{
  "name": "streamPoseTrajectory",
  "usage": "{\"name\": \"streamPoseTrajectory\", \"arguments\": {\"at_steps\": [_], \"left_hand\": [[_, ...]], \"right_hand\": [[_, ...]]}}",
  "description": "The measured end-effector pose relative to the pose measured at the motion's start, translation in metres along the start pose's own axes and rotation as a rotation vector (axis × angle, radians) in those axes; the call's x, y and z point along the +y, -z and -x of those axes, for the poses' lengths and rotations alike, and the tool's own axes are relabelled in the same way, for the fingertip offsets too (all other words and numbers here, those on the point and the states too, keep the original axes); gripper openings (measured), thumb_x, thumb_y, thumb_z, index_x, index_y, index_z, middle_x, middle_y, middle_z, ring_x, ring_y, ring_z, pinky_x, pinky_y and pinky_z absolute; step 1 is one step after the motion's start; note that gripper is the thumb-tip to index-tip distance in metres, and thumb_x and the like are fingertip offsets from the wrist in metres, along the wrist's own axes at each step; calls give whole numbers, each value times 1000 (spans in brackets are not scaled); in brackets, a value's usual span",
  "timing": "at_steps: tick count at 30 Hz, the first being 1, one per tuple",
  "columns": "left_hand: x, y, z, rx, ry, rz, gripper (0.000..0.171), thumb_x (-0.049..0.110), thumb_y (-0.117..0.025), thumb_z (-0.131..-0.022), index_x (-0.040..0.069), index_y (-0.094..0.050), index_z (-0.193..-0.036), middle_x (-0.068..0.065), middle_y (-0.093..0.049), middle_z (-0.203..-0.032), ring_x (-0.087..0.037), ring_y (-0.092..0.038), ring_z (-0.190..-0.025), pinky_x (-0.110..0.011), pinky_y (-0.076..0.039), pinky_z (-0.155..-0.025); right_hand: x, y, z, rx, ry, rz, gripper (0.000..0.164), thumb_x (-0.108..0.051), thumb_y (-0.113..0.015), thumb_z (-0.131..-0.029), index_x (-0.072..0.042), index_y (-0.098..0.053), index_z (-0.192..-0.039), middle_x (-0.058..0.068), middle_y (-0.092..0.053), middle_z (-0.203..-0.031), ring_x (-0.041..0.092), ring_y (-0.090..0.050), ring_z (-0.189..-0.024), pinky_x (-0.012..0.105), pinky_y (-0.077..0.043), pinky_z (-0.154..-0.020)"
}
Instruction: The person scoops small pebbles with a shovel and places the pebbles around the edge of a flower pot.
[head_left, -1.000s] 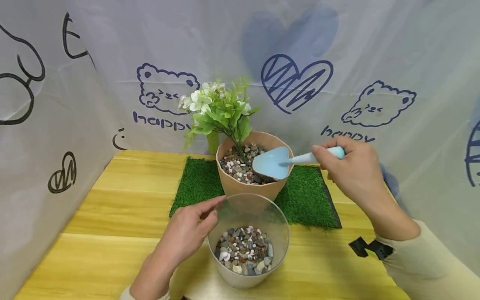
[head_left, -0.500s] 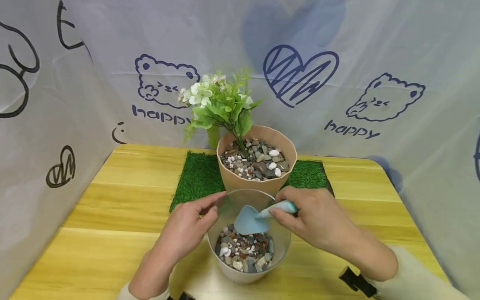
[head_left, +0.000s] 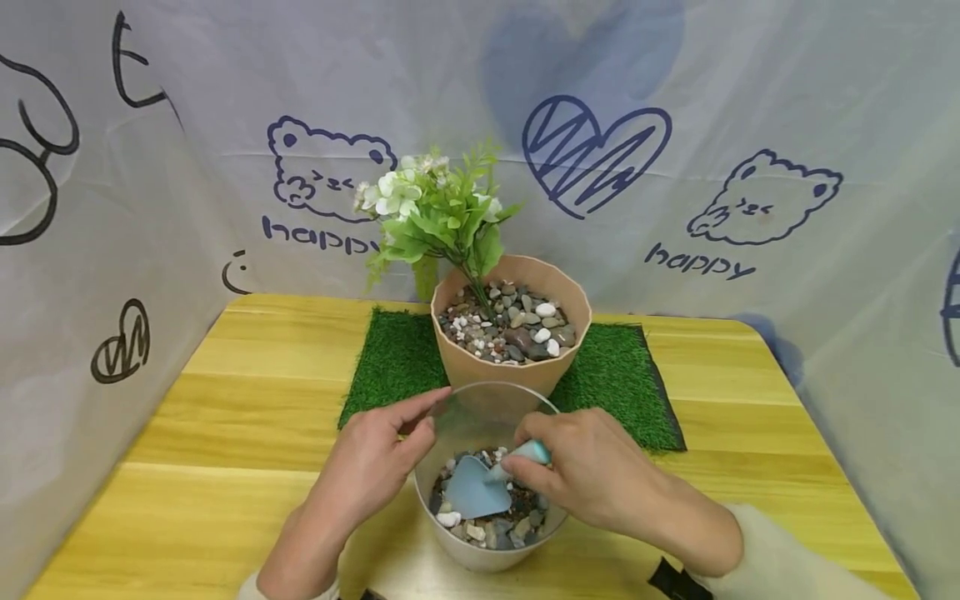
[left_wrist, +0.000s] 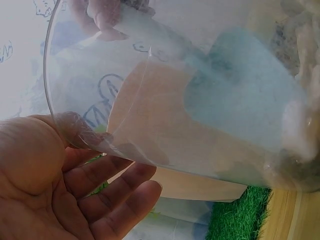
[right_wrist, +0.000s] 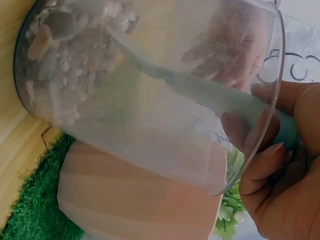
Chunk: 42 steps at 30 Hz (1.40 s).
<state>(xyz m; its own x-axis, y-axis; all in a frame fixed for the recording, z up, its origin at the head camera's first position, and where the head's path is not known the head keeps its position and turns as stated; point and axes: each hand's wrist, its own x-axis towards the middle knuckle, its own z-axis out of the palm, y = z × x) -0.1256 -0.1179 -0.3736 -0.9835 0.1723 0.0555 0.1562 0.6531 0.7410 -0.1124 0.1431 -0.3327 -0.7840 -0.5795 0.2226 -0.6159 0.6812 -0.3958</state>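
Note:
My right hand (head_left: 600, 471) grips the handle of a light blue hand trowel (head_left: 474, 487). Its blade is down among pebbles (head_left: 498, 533) inside a clear plastic tub (head_left: 480, 562). In the right wrist view the trowel's handle (right_wrist: 215, 100) slants over the tub's rim, with thumb and fingers curled round its end. My left hand (head_left: 375, 450) touches the tub's left side near the rim, index finger straight. In the left wrist view the other fingers (left_wrist: 127, 200) lie loosely extended beside the wall. The trowel's tip is partly hidden by stones.
Behind the tub, a peach flowerpot (head_left: 495, 379) with stones and a white-flowered plant (head_left: 442, 217) stands on a green artificial-grass mat (head_left: 618, 392). The wood-grain table (head_left: 247, 417) meets a printed white curtain (head_left: 465, 75) at the back and sides.
The right hand has brought the trowel from over the flowerpot forward into the tub, then lower, onto the pebbles. Larger stones now show in the pot where the blade was. The left hand stays put.

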Motion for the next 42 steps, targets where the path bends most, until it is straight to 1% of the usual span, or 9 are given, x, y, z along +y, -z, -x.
{"name": "streamPoseTrajectory", "arguments": {"at_steps": [3,9,16,24,27,30,35,39,42], "left_hand": [[0,0,0,1,3,4,43,23,-57,-103,34,-67,-142,7,-77,-122,-10,-64,-78,-29,-46,-53],[-1,0,1,-5,4,8,43,22,-57,-103,35,-67,-142,6,-78,-121,-10,-58,-67,-29,-44,-50],[-1,0,0,-4,0,7,43,23,-57,-103,38,-66,-142,5,-78,-119,-11,-55,-61,-29,-42,-47],[-2,0,1,-2,-1,6,43,22,-56,-103,38,-67,-142,4,-78,-120,-10,-58,-66,-29,-43,-47],[-2,0,1,1,-3,5,43,22,-56,-103,36,-67,-142,5,-78,-120,-10,-60,-68,-28,-44,-49],[-3,-1,1,8,-4,3,42,23,-57,-103,34,-68,-142,5,-78,-120,-10,-64,-76,-29,-46,-51],[-3,-1,1,10,-6,0,43,23,-57,-103,34,-68,-142,6,-78,-121,-10,-65,-79,-29,-45,-51],[-3,-1,1,8,-12,1,43,23,-57,-103,34,-67,-142,7,-78,-121,-10,-65,-79,-29,-45,-50],[-3,-1,1,8,-17,3,42,23,-57,-103,35,-67,-142,6,-78,-122,-9,-66,-81,-30,-44,-49]], "right_hand": [[-1,2,0,-35,-55,-63,13,-32,-75,-98,-19,-74,-94,-16,-60,-66,-5,-44,-55,18,-39,-50],[2,7,1,-62,-179,-186,13,-33,-76,-98,-22,-74,-91,-17,-44,-57,-2,-36,-49,20,-34,-46],[9,12,3,-80,-283,-280,15,-35,-76,-97,-22,-75,-90,-14,-40,-55,1,-29,-47,20,-29,-46],[13,15,4,-88,-329,-327,12,-33,-77,-96,-23,-75,-89,-12,-44,-54,2,-34,-46,20,-30,-43],[11,18,4,-55,-342,-308,13,-34,-77,-96,-22,-75,-90,-11,-47,-56,3,-38,-47,21,-34,-44],[9,22,4,53,-274,-201,11,-31,-80,-94,-22,-74,-90,-11,-51,-59,3,-41,-49,23,-38,-45],[9,22,4,248,-9,88,17,-23,-84,-88,-20,-68,-83,-14,-56,-66,-3,-40,-51,17,-37,-46],[11,19,6,269,133,185,18,-24,-79,-88,-19,-63,-81,-15,-55,-65,-6,-36,-51,13,-30,-45],[12,16,7,277,211,220,20,-29,-70,-96,-19,-61,-82,-15,-52,-63,-6,-35,-51,13,-29,-45]]}}
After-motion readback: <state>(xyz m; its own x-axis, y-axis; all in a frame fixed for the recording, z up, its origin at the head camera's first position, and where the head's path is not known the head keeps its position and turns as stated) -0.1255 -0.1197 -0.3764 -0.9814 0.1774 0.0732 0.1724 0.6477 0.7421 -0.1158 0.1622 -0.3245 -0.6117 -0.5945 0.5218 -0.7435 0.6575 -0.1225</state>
